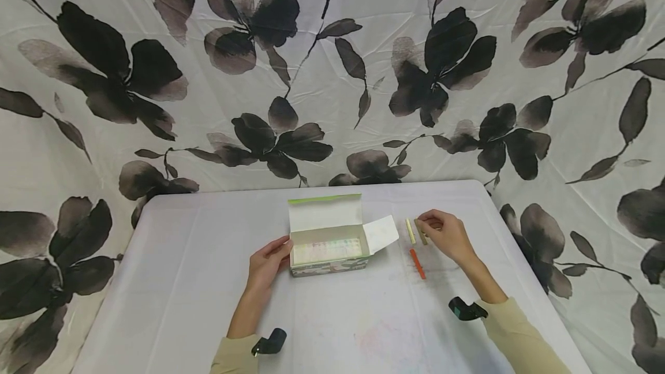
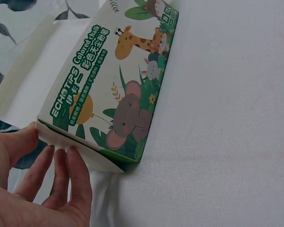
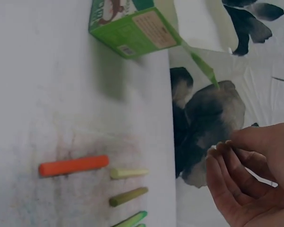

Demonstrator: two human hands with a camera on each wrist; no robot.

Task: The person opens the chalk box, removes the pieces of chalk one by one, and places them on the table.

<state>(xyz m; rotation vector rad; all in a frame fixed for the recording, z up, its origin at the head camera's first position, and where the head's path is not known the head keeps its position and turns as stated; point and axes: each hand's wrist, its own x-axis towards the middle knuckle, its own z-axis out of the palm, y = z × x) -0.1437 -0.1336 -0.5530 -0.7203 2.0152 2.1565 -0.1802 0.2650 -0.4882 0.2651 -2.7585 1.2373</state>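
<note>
An opened cardboard box of colored chalk (image 1: 328, 266) stands mid-table, lid raised and right end flap folded out. Pale chalk sticks (image 1: 327, 250) lie in rows inside it. My left hand (image 1: 267, 264) holds the box's left end, thumb at the corner and fingertips on the end flap (image 2: 92, 158). Right of the box, my right hand (image 1: 445, 236) hovers by the loose chalks, fingers bent loosely and nothing visible between them. Near it lie an orange chalk (image 3: 74, 165), a pale yellow chalk (image 3: 128, 173) and an olive chalk (image 3: 128, 196). Green chalks (image 3: 131, 219) show at the lower edge of the right wrist view.
A white cloth covers the table (image 1: 182, 281), with faint coloured chalk smudges (image 1: 381, 336) at the front. Behind the table's far edge hangs a floral curtain (image 1: 332, 91). Black wrist cameras (image 1: 467, 309) sit on both sleeves.
</note>
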